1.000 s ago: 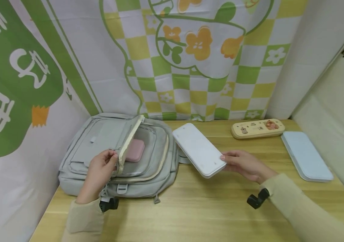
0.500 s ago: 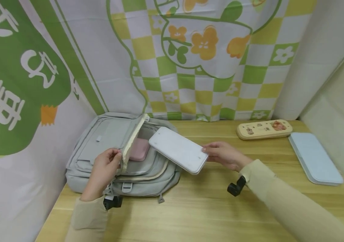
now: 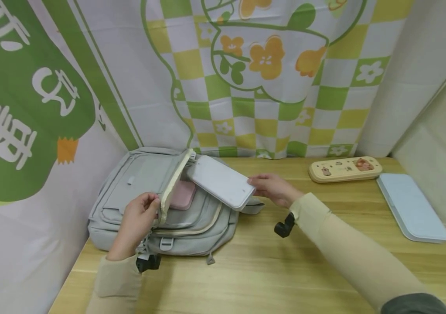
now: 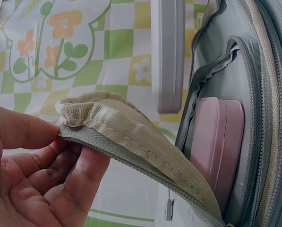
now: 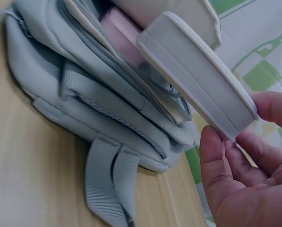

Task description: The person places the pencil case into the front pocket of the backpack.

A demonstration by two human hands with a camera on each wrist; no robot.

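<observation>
A grey-green backpack (image 3: 136, 187) lies on the wooden table with its front pocket unzipped. My left hand (image 3: 136, 220) pinches the edge of the pocket flap (image 4: 126, 127) and holds it raised. Inside the pocket sits a pink case (image 4: 216, 142), partly covered by the flap in the head view. My right hand (image 3: 274, 189) grips one end of a white flat case (image 3: 223, 181) between thumb and fingers. Tilted, the white case hangs over the right side of the pocket opening, its far end near the flap. In the right wrist view, the white case's side (image 5: 197, 71) shows a lengthwise seam.
A cream pencil case (image 3: 344, 169) with small pictures lies at the back right of the table (image 3: 285, 270). Beside it is a light blue case (image 3: 413, 207). A patterned curtain (image 3: 262, 87) hangs behind, and a grey strap (image 5: 112, 175) sticks out from the backpack.
My right hand has carried the white case leftward, from beside the backpack to over its open pocket, and the case has turned. My left hand keeps holding the flap.
</observation>
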